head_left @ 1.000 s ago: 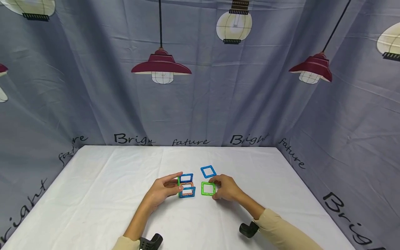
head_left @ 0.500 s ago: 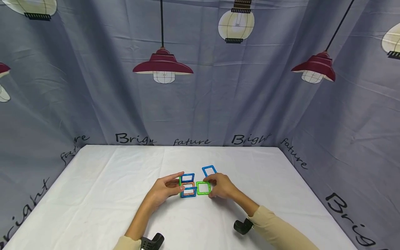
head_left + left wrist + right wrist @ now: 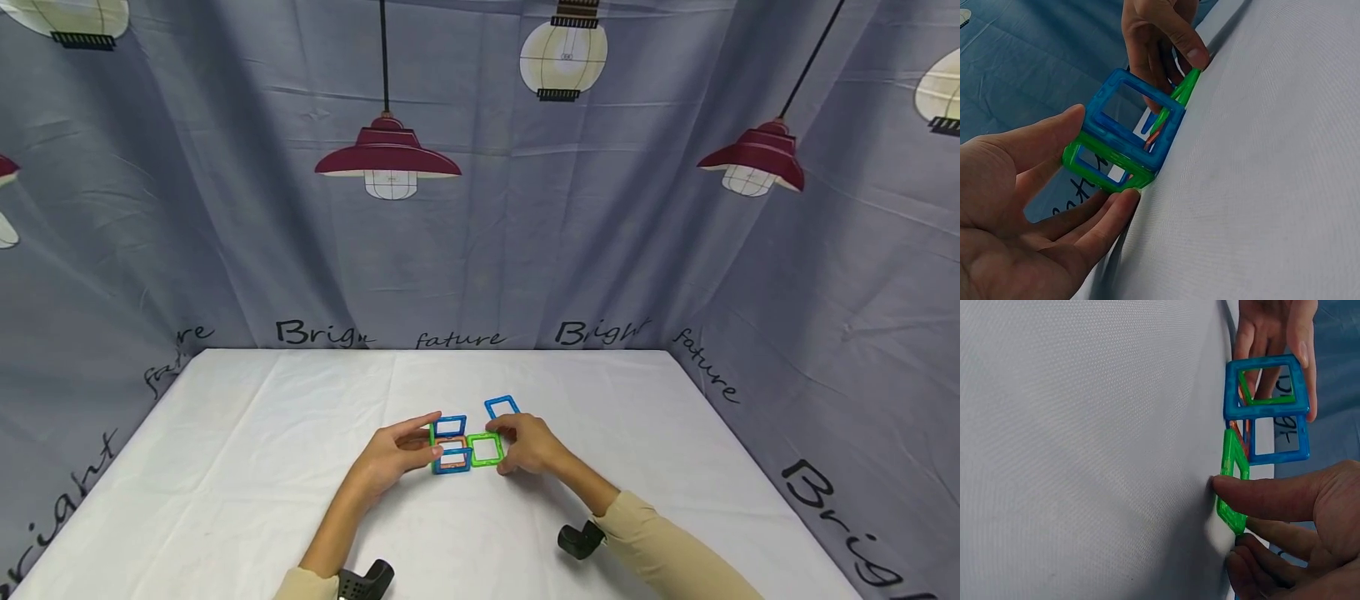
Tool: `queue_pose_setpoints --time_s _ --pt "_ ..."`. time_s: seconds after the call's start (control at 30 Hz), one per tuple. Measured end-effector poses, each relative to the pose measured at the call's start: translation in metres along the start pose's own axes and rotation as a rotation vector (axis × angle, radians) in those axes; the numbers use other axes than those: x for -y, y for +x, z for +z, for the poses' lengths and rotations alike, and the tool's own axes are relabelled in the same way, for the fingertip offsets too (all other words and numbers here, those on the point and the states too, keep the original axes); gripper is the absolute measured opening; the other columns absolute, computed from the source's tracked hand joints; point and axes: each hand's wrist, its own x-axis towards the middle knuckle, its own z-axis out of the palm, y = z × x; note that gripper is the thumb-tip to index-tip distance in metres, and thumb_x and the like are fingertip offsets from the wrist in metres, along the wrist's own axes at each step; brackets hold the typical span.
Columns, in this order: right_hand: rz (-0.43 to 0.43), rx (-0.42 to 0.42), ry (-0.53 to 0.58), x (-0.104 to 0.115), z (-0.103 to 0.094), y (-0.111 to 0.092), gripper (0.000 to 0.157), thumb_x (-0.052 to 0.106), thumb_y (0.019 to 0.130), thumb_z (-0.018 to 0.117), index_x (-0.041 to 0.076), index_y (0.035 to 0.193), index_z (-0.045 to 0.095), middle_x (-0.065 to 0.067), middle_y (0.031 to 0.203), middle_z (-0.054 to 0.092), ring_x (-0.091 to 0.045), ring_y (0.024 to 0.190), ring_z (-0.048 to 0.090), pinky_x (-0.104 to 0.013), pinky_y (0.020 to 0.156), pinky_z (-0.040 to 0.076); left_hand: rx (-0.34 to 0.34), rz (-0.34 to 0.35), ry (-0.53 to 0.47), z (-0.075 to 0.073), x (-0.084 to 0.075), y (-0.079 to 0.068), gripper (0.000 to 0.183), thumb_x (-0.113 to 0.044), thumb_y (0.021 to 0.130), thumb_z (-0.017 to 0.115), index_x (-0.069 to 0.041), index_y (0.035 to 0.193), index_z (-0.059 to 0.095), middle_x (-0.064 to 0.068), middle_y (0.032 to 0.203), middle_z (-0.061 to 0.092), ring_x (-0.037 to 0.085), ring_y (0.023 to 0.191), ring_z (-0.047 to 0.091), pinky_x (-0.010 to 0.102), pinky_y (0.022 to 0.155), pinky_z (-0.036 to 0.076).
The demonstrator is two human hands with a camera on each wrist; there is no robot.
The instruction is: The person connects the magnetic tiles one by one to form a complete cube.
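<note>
Between your two hands, on the white cloth-covered table [image 3: 262, 467], five hollow square frames of glossy plastic sat together: two blue, two green and one orange. One more blue frame [image 3: 498, 400] lay loose just beyond your right hand [image 3: 534, 448], making six squares counted: three blue, two green, one orange.

Right beside your left hand [image 3: 386, 458], a near blue square [image 3: 453, 471] and a far blue square [image 3: 450, 419] stood upright facing each other, with the orange square [image 3: 1238, 439] low between them. The upright green square [image 3: 1116, 152] made the side next to your left palm. The second green square [image 3: 486, 463] lay just off your right fingertips, up against the side facing your right hand; you could not have told from these views whether it was joined.

From your left wrist, the upright green square showed its hollow face, where the head view gave only a thin green edge. The right-wrist view looked through the near blue square to that same green piece. Only the head view showed the loose blue frame plainly.

Your left hand was spread moderately wide, thumb and fingers gripping the upright green square across its corners. Your right hand was closed further, pinching the second green square between thumb and fingers at the end away from the blue squares.
</note>
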Motion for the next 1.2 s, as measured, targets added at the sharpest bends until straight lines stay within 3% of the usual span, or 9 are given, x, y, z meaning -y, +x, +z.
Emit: queue_pose_setpoints --time_s 0.3,0.53,1.2 --pt "0.033 -0.009 0.037 -0.0005 0.002 0.0013 0.058 -0.003 0.062 0.092 0.006 0.116 0.07 -0.006 0.104 0.065 -0.021 0.096 0.056 -0.042 0.092 0.051 -0.001 -0.001 0.006 -0.0028 0.0002 -0.0015 0.061 -0.023 0.086 0.083 -0.02 0.143 0.061 0.017 0.139 0.061 0.027 0.122 0.061 0.039 0.098 0.055" --pt "0.035 -0.023 0.054 -0.0003 0.0014 0.0008 0.056 -0.005 0.062 0.09 0.005 0.113 0.07 -0.006 0.1 0.064 -0.02 0.092 0.055 -0.039 0.088 0.05 0.016 0.024 -0.016 -0.0011 -0.0004 -0.0005 0.062 -0.019 0.087 0.082 -0.013 0.144 0.059 0.021 0.138 0.06 0.026 0.119 0.063 0.037 0.094 0.056" --pt "0.036 -0.045 0.108 0.0071 -0.0017 -0.005 0.059 -0.017 0.064 0.083 -0.001 0.12 0.068 -0.008 0.097 0.065 -0.019 0.086 0.056 -0.033 0.076 0.054 0.005 0.022 -0.027 -0.0001 -0.0013 -0.0016 0.06 -0.017 0.086 0.082 -0.016 0.143 0.061 0.02 0.138 0.06 0.025 0.116 0.062 0.035 0.093 0.056"
